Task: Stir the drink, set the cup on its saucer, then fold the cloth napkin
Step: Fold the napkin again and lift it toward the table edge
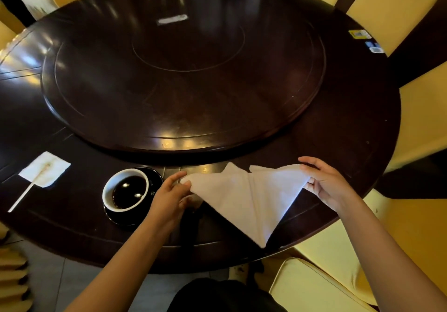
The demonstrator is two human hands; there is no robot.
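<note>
Pinching one napkin (249, 198): two hands, left (169, 198), right (324, 183).

White cloth napkin (251, 195) folded into a triangle, long edge on the far side with its two ends lifted and its point aimed at the near rim of the dark round table (350, 142), near which it lies. White cup (125, 189), upright, dark drink inside, seated on a black saucer (121, 218) just left of the napkin. Pale stir stick (29, 189) lies slanted farther left of the cup, well apart from it, its upper end resting on a small stained white paper (44, 169).
</note>
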